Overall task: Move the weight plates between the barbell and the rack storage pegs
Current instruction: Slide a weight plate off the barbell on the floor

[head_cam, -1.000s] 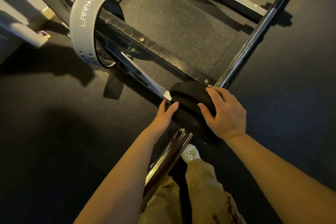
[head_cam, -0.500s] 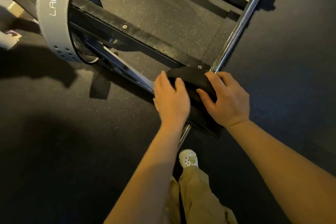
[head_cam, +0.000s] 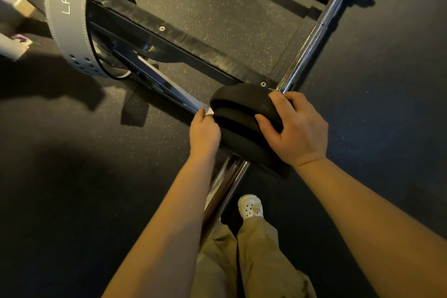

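Two plates: black weight plates (head_cam: 242, 113) sit side by side on your barbell (head_cam: 312, 38) sleeve.
Around: grey lifting belt (head_cam: 70, 19) hangs on the rack arm (head_cam: 169, 38) beside them.
Right hand (head_cam: 295, 128): curled over the plates' rim.
Left hand (head_cam: 204, 132): fingers wrapped on their near edge.

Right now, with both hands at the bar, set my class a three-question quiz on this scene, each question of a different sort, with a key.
1. True or false: the right hand rests on the rims of the black weight plates on the barbell.
2. Which thing hangs looped over the rack's black beam? A) a towel B) a grey lifting belt C) a chain
3. Fill in: the left hand is at the plates' ____ edge, as the camera sees it.

Key: 1 true; 2 B; 3 left.
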Tool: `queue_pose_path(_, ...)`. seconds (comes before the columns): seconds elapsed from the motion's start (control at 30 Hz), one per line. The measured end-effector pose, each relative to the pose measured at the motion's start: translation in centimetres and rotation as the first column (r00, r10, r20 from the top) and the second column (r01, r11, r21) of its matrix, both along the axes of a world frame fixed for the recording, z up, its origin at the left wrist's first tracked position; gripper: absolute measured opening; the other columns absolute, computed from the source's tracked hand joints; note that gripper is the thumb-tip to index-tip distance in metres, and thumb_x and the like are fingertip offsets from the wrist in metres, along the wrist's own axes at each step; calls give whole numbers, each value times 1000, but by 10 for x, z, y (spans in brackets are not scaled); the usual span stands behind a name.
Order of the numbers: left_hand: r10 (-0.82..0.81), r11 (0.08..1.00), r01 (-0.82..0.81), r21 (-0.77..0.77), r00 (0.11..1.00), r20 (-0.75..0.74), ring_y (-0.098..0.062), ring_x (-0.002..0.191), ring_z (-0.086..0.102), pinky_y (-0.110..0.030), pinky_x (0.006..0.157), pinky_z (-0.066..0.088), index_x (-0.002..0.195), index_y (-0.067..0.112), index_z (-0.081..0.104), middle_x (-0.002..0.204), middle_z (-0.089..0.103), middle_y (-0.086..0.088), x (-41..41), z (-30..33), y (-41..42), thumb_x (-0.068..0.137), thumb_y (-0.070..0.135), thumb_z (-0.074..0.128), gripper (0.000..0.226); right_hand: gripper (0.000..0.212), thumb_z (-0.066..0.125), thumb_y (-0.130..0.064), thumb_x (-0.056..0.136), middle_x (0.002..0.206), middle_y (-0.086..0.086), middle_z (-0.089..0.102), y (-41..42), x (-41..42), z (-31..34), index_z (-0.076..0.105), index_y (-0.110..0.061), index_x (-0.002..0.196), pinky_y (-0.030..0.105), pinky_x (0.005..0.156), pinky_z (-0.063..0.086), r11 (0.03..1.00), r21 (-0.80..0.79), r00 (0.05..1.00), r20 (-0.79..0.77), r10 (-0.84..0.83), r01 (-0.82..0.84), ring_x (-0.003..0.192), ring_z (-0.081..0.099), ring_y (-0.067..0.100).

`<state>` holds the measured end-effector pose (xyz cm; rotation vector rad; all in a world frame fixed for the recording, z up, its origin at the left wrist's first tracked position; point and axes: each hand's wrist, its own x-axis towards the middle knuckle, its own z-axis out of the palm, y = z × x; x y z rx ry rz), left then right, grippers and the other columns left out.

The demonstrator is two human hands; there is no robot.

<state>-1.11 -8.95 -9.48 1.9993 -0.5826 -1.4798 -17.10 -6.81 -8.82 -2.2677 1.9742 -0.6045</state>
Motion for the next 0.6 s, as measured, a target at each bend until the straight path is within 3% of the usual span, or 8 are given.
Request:
queue_pose_path(0.13, -50, 993, 55, 106, 998, -44, -13, 103, 42, -29, 88, 27, 121, 21, 52, 107, 49, 1, 4, 4, -3, 103, 25, 36, 24, 46, 51, -50, 92, 104, 12, 59, 0, 0, 0, 56, -15, 120, 28, 56, 48, 1000, -6, 1000, 3, 6, -6, 77, 58, 22)
queue_pose_path(0.3, -91, 988, 97, 119, 995, -48, -14, 96, 43, -31, 83, 29, 112, 20, 56, 108, 52, -3, 5, 10, -5, 102, 24, 38, 20, 46, 50, -50, 91, 105, 11, 59, 0, -1, 1, 56, -15, 120, 28, 56, 46, 1000, -1, 1000, 9, -4, 4, 77, 58, 23)
queue_pose_path(0.37, -78, 993, 81, 86, 996, -37, -17, 103, 45, -31, 84, 30, 103, 23, 56, 104, 53, 1, 5, 8, 0, 102, 24, 38, 18, 47, 50, -50, 91, 105, 11, 59, 2, -1, 0, 56, -15, 121, 29, 56, 47, 1000, -5, 1000, 15, -6, 7, 78, 59, 23)
queue_pose_path(0.4, -66, 996, 68, 54, 997, -27, -19, 114, 46, -33, 89, 33, 113, 23, 56, 114, 54, 0, 4, 7, 2, 102, 24, 38, 22, 47, 50, -50, 91, 105, 12, 59, 2, -1, -1, 56, -15, 121, 29, 56, 47, 1000, -6, 1000, 16, -7, 8, 78, 59, 23)
queue_pose_path(0.47, -54, 998, 54, 19, 998, 16, -23, 133, 38, -38, 106, 31, 144, 22, 39, 144, 43, -5, 4, 2, 5, 102, 25, 38, 43, 47, 49, -51, 91, 106, 12, 59, 2, -1, -1, 56, -15, 121, 29, 57, 47, 1000, -5, 1000, 16, -8, 8, 79, 59, 23)
queue_pose_path(0.6, -79, 996, 80, -23, 995, 53, -23, 141, 28, -38, 112, 26, 152, 23, 22, 156, 27, -4, 1, 5, 7, 103, 23, 35, 51, 47, 50, -51, 91, 106, 11, 59, 2, -2, -2, 56, -15, 121, 30, 57, 48, 1000, -9, 1000, 18, -8, 8, 80, 59, 23)
